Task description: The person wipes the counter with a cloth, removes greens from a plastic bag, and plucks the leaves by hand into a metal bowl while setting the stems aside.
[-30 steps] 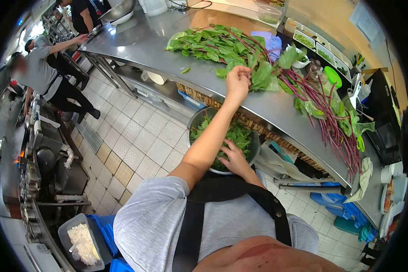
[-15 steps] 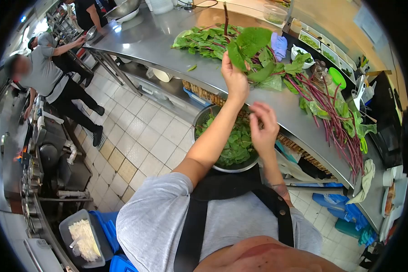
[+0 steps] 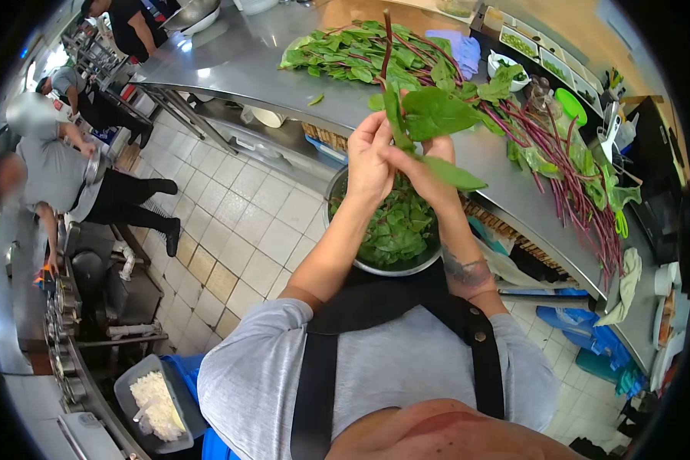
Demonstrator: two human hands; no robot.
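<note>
Above a metal bowl (image 3: 337, 182) partly filled with green leaves (image 3: 395, 230), my two hands meet at a leafy stem (image 3: 386, 54). Its dark red stalk points up and away, and large green leaves (image 3: 441, 115) fan out around my fingers. My left hand (image 3: 372, 157) is closed around the stem. Close beside it, my right hand (image 3: 428, 175) pinches among the leaves, its fingertips partly covered by them. Beyond my hands, a pile of leafy stems (image 3: 353, 57) lies on the steel counter (image 3: 238, 57).
Long bare red stalks (image 3: 567, 199) lie along the counter's right side. Behind them are a blue cloth (image 3: 464, 54), a white bowl (image 3: 506, 70) and trays of chopped greens (image 3: 520, 44). A co-worker in grey (image 3: 57, 161) stands at the stoves on the left. A tub of white shreds (image 3: 157, 402) sits lower left.
My right hand has come up from over the bowl to the leafy stem beside my left hand. My left hand has drawn the stem closer. The co-worker's pan hand has lowered.
</note>
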